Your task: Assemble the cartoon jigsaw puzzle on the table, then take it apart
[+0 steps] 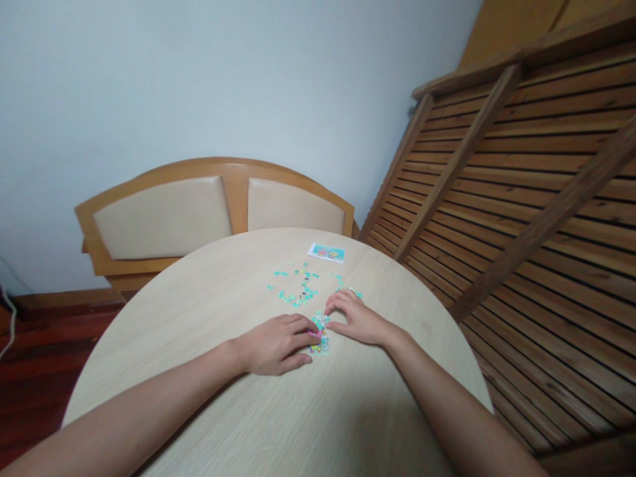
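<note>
Red-brown floorboards [44, 358] at far left, with a pale cable [6, 311] trailing near the wall. Next, a wooden bench back [213, 205] with two cream cushioned panels, close behind the round pale-wood table [199, 311] and well clear of the work. On the table, left hand [275, 343] lying palm down, fingers bent, fingertips pressing on the left edge of a small joined patch of puzzle [320, 334]; grip half curled, not clasped around anything, only bearing down. Patch of puzzle between the two hands, near the table's middle, teal with bits of pink and yellow, partly covered by the left fingertips. Right hand [355, 319] just beside it, fingers arched, thumb and forefinger pinched toward the patch's upper right edge; impossible to tell whether a single piece sits in that grip. Beyond the hands, loose puzzle pieces [298, 288] scattered flat, mostly teal, a few more by the right knuckles; none stacked, none in the way of either hand. Further back, near the far rim, a small printed card [326, 252] lying flat, apart from the pieces. At right, a slatted wooden panel [521, 218] with diagonal braces, leaning close along the table's edge. Behind everything, a plain pale wall [223, 86].
</note>
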`<action>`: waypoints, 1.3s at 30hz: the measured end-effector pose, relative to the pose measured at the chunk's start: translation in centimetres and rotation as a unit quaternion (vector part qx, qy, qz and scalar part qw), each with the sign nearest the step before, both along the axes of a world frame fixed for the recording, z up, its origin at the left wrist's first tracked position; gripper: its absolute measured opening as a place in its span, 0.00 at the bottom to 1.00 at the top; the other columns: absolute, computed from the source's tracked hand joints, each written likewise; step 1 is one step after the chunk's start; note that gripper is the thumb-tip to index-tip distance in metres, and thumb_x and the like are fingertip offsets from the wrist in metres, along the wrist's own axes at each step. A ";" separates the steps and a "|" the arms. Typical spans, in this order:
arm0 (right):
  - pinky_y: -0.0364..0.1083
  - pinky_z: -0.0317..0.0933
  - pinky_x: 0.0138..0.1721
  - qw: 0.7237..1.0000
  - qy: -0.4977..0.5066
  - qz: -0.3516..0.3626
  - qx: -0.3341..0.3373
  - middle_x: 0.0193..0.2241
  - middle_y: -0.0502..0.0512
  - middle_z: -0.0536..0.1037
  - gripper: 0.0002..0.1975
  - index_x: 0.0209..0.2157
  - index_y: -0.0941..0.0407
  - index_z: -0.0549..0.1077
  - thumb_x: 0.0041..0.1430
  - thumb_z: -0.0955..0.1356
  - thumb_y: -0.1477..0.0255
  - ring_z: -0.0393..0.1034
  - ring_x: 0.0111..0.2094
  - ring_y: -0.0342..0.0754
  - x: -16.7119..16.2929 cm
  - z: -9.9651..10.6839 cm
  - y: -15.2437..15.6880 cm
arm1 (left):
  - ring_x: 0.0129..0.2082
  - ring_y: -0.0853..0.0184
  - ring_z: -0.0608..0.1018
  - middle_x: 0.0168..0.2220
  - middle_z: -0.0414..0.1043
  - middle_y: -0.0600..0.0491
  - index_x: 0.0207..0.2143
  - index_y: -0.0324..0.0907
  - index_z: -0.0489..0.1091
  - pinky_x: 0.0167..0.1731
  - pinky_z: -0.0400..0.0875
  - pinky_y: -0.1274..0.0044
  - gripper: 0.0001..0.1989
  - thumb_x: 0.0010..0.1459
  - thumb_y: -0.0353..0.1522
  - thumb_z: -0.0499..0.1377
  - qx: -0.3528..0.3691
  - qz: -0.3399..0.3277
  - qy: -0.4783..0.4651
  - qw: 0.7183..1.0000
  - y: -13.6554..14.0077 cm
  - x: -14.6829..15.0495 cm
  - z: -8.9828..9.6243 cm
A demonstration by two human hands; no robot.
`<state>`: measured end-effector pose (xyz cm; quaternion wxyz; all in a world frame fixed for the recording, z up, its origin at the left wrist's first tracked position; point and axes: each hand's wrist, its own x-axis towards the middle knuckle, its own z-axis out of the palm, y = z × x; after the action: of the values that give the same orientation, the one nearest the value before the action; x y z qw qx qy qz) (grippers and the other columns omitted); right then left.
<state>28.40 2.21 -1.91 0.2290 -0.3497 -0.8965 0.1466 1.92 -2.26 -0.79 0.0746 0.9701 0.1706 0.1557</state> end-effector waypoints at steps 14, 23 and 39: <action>0.55 0.55 0.57 0.999 -0.023 -0.006 0.024 0.41 0.54 0.75 0.10 0.39 0.52 0.75 0.60 0.72 0.62 0.66 0.50 0.53 -0.2 0.6 -0.4 | 0.53 0.55 0.73 0.52 0.71 0.42 0.57 0.41 0.67 0.55 0.68 0.65 0.19 0.69 0.39 0.53 0.004 0.002 -0.002 1.000 0.0 0.0 0.0; 0.55 0.56 0.56 0.999 -0.024 0.006 0.034 0.40 0.54 0.77 0.09 0.37 0.51 0.78 0.60 0.72 0.61 0.66 0.50 0.53 -0.2 0.8 -0.3 | 0.53 0.55 0.74 0.52 0.71 0.42 0.57 0.42 0.67 0.54 0.69 0.65 0.19 0.69 0.40 0.53 0.003 0.000 -0.010 1.000 0.0 0.0 0.0; 0.55 0.59 0.55 0.996 -0.004 -0.061 0.062 0.44 0.57 0.78 0.10 0.45 0.52 0.77 0.65 0.68 0.65 0.67 0.51 0.54 1.4 0.4 0.6 | 0.52 0.57 0.74 0.52 0.72 0.44 0.53 0.42 0.69 0.55 0.68 0.68 0.15 0.69 0.37 0.53 -0.004 -0.007 -0.006 1.000 0.0 0.0 -0.1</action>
<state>29.79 2.82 -1.48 0.2548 -0.3895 -0.8819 0.0749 1.94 -2.27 -0.86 0.0803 0.9702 0.1636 0.1599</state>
